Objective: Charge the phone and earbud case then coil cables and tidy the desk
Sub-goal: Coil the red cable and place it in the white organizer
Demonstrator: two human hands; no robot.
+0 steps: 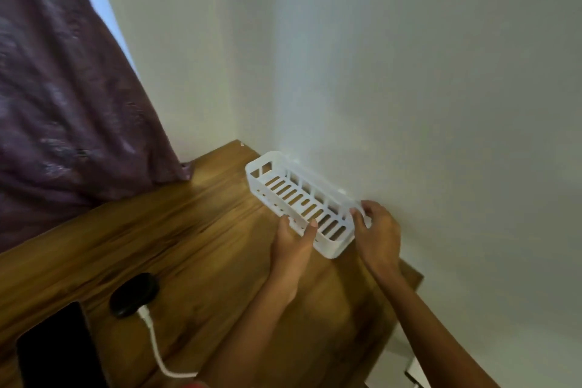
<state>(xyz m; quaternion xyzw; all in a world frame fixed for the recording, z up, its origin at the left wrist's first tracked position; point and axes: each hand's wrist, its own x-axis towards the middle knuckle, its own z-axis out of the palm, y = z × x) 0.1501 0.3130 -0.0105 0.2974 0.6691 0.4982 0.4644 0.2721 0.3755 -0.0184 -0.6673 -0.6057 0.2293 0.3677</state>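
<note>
White basket [255,181] on the desk [189,246], far right. Our left hand [294,239] grips its near rim, our right hand [376,230] its right end. Phone [56,350] and plugged-in earbud case [134,294] lie near left.

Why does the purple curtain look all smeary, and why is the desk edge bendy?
In the head view, blur smears the curtain, while the basket looks sharper; the wide-angle lens curves and tilts the desk edge; the light is dim and soft, brightest at the window strip beside the curtain.
</note>
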